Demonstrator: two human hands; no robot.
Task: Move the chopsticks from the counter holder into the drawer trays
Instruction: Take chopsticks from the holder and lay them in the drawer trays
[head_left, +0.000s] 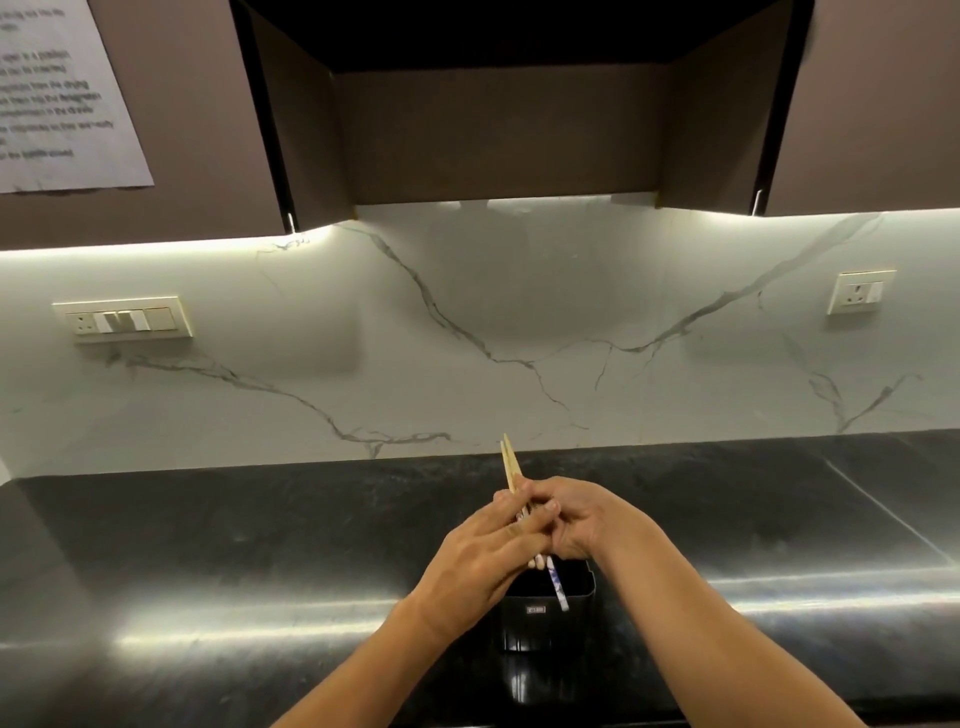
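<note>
Chopsticks (509, 464): a small bunch of light wood sticks, held up in the air above the holder. The thin tips point up and away, toward the wall. The lower ends poke out under the hands, right over the holder's open top.
Left hand (480, 556): fingers curled around the middle of the chopsticks, pinching them from the left side.
Right hand (582, 522): fingers bent and pressed on the same chopsticks from the right side. Both hands touch each other around the bunch.
Holder (540, 608): a black box standing upright on the counter, just under the hands. It has a small label on the front.
White stick (557, 584): one white stick with blue marks leans over the holder's front rim, tilted to the right. I cannot tell if a hand holds it.
Counter (260, 545): dark and shiny, with bright streaks of light on it.
Wall (467, 312): white with grey lines like marble, behind the counter.
Sockets (123, 317): one plate on the wall at the left, another at the right.
Paper (57, 93): stuck on the cupboard at the top left; the words are too blurry to read.
</note>
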